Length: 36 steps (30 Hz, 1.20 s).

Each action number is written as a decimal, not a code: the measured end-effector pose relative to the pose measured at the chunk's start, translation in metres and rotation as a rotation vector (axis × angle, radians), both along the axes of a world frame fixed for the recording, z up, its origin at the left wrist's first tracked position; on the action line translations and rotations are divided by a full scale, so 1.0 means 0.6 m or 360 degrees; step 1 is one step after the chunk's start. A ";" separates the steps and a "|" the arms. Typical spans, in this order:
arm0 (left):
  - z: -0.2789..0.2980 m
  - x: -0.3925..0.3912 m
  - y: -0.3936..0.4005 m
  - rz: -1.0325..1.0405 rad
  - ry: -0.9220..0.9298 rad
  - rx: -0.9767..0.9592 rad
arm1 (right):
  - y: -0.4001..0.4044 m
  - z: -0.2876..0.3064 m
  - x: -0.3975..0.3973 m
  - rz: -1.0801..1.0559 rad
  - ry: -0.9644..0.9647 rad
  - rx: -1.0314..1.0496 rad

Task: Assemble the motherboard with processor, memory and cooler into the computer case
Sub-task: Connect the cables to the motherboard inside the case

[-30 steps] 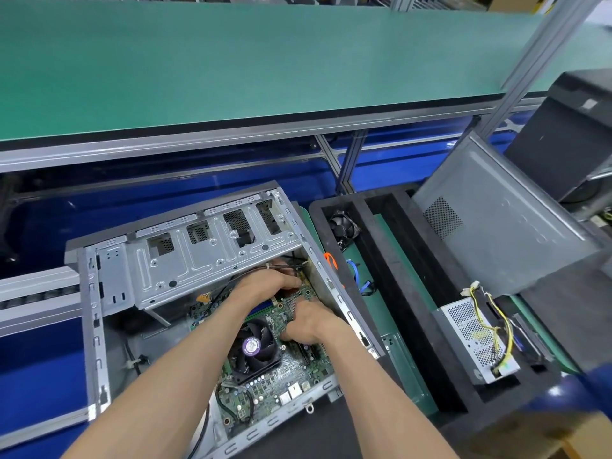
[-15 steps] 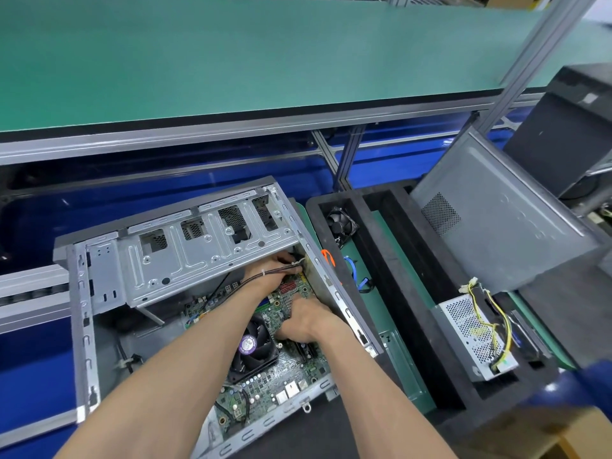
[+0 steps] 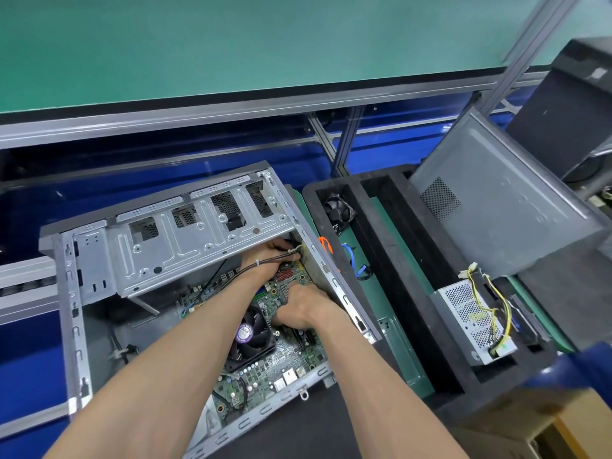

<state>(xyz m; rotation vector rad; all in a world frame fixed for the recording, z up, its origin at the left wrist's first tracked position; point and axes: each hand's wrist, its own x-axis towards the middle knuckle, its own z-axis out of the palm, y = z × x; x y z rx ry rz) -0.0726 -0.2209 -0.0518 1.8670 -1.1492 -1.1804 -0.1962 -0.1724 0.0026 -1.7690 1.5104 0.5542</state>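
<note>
Head view shows the board (image 3: 265,369) lying flat in the open case (image 3: 82,326), left hand (image 3: 270,256) pinching a cable (image 3: 265,261) up out of the way, it seems, while right hand (image 3: 303,308), fingers curled, presses the board, perhaps seating it.

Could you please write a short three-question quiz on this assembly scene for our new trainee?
1. True or false: the motherboard already lies inside the computer case.
2. Which hand is nearest the cooler fan: (a) left hand, (b) right hand?
3. Fill in: the power supply with yellow wires sits in the black foam ____.

Key: 1 true; 2 b; 3 tray.
</note>
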 end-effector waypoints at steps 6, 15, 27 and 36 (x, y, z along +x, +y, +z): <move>-0.009 0.000 -0.004 0.0010 -0.0006 -0.0069 | 0.000 0.008 0.001 -0.0009 -0.0007 -0.0016; -0.006 0.004 0.003 -0.0045 -0.0136 -0.0027 | 0.002 0.011 0.002 -0.0025 -0.0005 -0.0013; 0.005 0.000 0.006 -0.0152 -0.0334 -0.0073 | 0.003 0.013 0.001 -0.0026 -0.0024 -0.0022; 0.004 0.001 0.010 -0.0166 -0.0429 -0.0120 | 0.004 0.016 0.000 -0.0019 -0.0027 -0.0024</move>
